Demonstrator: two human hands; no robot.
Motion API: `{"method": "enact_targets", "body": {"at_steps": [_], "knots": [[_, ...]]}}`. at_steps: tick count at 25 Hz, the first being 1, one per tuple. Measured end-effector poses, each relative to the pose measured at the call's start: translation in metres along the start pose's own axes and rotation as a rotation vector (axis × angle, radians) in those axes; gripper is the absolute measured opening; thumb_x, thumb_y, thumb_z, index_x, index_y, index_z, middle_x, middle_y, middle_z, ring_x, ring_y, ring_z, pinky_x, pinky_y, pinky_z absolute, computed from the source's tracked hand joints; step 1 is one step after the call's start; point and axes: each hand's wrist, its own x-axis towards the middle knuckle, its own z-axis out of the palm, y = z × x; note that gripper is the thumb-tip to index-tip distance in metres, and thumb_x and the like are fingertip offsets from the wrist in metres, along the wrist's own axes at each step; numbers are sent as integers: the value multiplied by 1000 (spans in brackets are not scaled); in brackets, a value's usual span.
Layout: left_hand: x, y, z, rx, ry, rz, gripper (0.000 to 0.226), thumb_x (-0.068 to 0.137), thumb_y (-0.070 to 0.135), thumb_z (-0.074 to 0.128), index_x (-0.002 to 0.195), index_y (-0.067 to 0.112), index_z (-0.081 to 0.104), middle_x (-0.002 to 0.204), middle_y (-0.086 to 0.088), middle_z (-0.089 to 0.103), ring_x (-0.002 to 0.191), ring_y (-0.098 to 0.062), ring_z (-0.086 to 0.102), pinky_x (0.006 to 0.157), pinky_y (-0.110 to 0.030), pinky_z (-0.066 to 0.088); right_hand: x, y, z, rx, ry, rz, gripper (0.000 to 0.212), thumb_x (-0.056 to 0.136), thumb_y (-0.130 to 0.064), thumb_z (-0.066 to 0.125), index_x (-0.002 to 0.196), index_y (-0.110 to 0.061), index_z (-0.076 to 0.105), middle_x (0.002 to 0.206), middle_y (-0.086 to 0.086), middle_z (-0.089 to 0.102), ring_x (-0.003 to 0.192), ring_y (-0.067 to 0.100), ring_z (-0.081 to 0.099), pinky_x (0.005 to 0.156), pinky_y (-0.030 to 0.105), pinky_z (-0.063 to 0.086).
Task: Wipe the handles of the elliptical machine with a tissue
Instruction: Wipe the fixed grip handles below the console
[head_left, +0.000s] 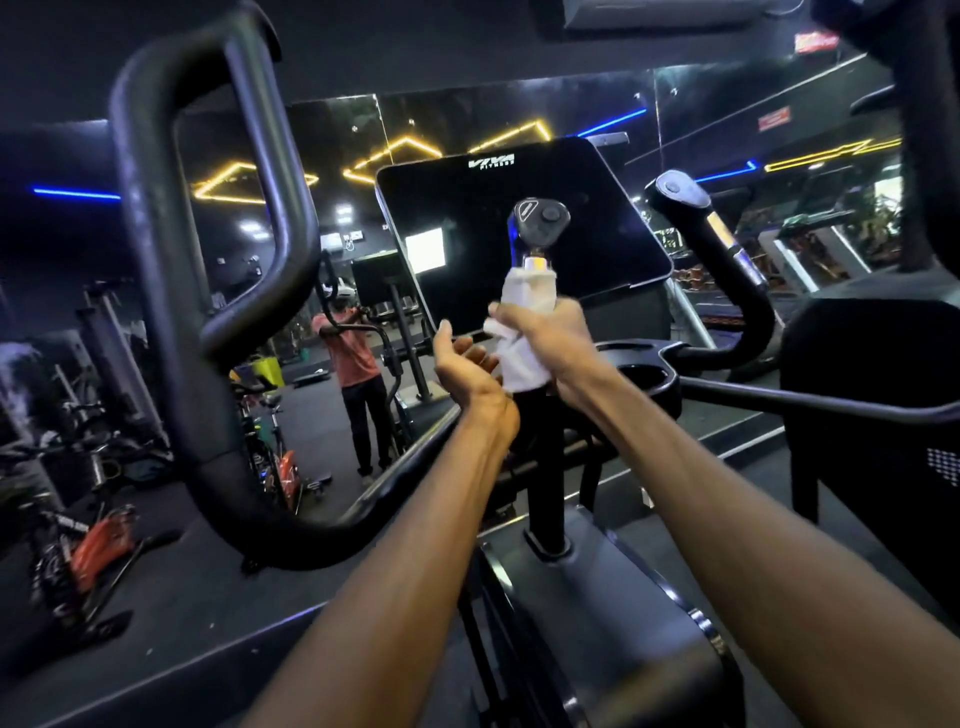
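A white tissue (524, 312) is wrapped around the inner left handle (537, 223) of the elliptical machine, just below its black button cap. My right hand (550, 343) grips the tissue and the handle together. My left hand (462, 364) hovers just left of it, palm up, fingers apart, holding nothing. The matching inner right handle (717, 249) curves up at the right. A large black loop handle (156, 249) rises at the left, close to the camera.
The dark console screen (488, 228) stands behind the handles, with a cup holder (644, 374) below it. A wall mirror (332, 260) reflects a person and gym bikes. Another thick black bar (930, 156) hangs at the top right.
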Motion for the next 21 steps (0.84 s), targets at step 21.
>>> {"method": "enact_targets", "body": {"at_steps": [21], "knots": [[-5, 19, 31, 1034, -660, 454, 39, 100, 45, 45, 118, 11, 39, 82, -10, 66, 65, -16, 71, 53, -17, 51, -60, 117, 17, -107, 283, -237, 25, 82, -38, 63, 86, -13, 65, 84, 8, 71, 80, 23, 69, 72, 46, 55]]}}
